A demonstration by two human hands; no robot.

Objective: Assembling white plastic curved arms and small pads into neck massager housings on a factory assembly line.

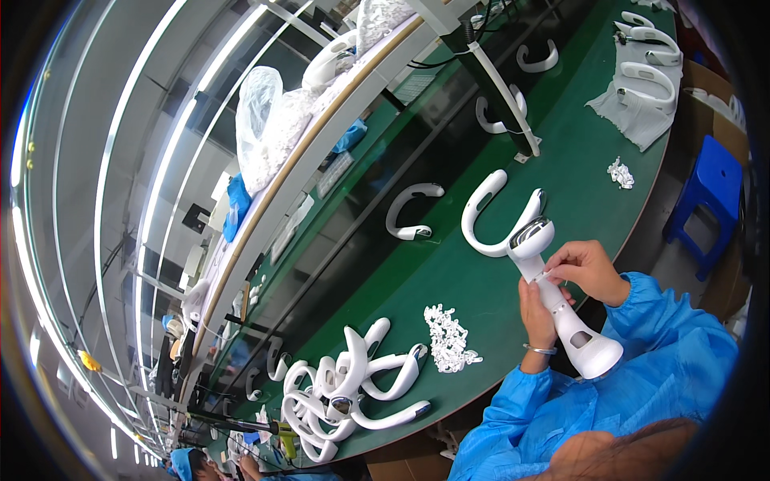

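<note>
My left hand point(537, 315) is closed around the middle of a long white plastic device point(553, 298). The device stands tilted, with a shiny dark oval window at its far end and a wide rounded near end. Above its side, my right hand point(587, 268) pinches what looks like a small white plastic piece point(548, 273) against the body; the fingers partly hide it. A white U-shaped neck device point(479, 215) lies just beyond the held one. To the left is a loose pile of small white plastic pieces point(451, 338).
A heap of white U-shaped devices point(341, 385) lies on the green table point(481, 297) at the left. More rest on a grey cloth point(630, 100) at the far right, near a smaller pile of pieces point(620, 173). A post point(504, 100) rises behind; a blue stool point(706, 200) stands right.
</note>
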